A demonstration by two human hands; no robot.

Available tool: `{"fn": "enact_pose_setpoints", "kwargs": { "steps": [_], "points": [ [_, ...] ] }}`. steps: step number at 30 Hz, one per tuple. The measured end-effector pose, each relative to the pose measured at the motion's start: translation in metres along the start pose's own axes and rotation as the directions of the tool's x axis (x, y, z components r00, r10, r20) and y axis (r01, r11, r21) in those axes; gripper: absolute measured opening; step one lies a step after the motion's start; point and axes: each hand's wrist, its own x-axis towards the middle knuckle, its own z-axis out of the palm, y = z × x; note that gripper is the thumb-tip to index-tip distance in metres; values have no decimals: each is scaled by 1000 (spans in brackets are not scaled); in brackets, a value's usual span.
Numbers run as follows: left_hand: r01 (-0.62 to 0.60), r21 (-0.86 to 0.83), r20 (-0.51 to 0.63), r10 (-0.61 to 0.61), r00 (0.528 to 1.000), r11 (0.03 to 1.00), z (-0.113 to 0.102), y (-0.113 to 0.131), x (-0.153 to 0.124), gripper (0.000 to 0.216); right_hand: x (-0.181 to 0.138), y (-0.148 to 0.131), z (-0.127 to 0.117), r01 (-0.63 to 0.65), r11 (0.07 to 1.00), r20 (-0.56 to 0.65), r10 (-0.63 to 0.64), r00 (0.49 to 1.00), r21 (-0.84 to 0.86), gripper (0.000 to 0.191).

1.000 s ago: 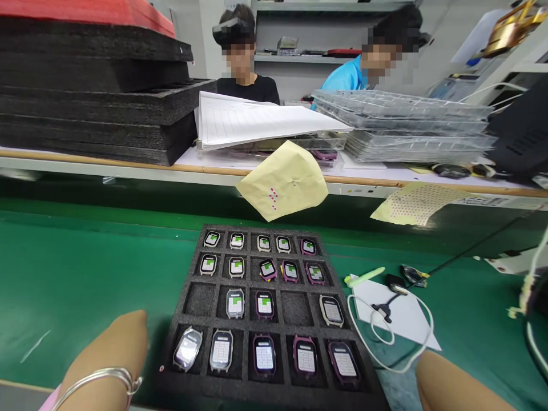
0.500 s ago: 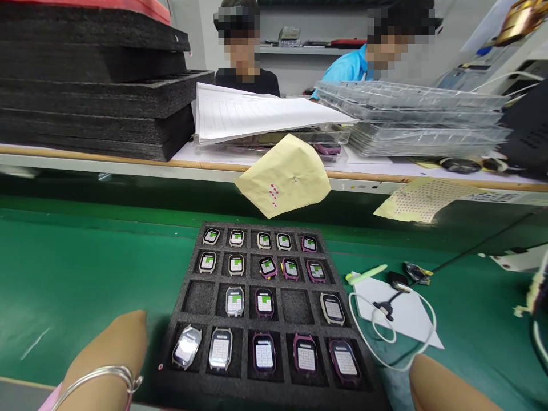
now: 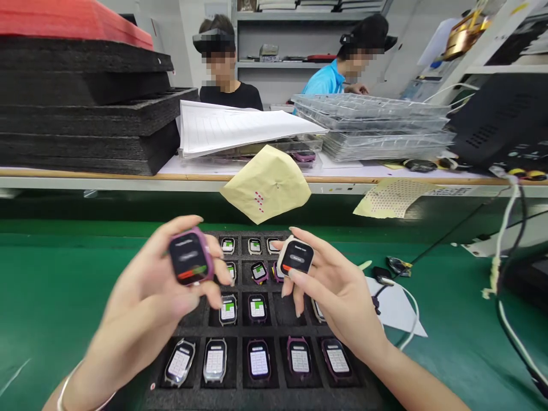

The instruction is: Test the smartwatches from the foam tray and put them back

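My left hand (image 3: 145, 291) is closed on a purple smartwatch (image 3: 191, 257), its dark screen facing me with a red and green strip low on it. My right hand (image 3: 338, 285) grips a cream smartwatch (image 3: 296, 257) by its edges, a red mark showing on its dark screen. Both are raised above a black foam tray (image 3: 265, 398) of square pockets. Lit watches lie in many pockets, among them a purple watch (image 3: 257, 308) and a silver watch (image 3: 215, 361). My hands hide part of the tray's left and right columns.
Black foam trays (image 3: 85, 125) are stacked on the shelf at left. Clear plastic trays (image 3: 385, 137) and paper sheets (image 3: 240, 128) lie beyond. A yellow sheet (image 3: 265, 185) hangs from the shelf edge. White paper (image 3: 398, 308) and cables lie at right. Two people sit opposite.
Both hands have come up from the lower edge over the tray, each now with a smartwatch in its fingers. The view has tilted up slightly and shifted right.
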Motion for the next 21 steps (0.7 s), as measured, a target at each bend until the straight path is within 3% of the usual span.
{"fn": "enact_pose_setpoints", "kwargs": {
  "steps": [4, 10, 21],
  "points": [
    [107, 47, 37, -108, 993, 993, 10, -19, 13, 50, -2, 5, -1, -17, 1000, 39, 17, 999, -18, 46],
    [106, 150, 120, -124, 985, 983, 5, -59, 20, 44, 0, 11, -5, -25, 1000, 75, 25, 997, 0, 42],
    [51, 59, 259, -65, 964, 997, -1, -64, 21, 41, 5, 17, -7, -42, 990, -13, 41, 999, -136, 23]
  ]
}}
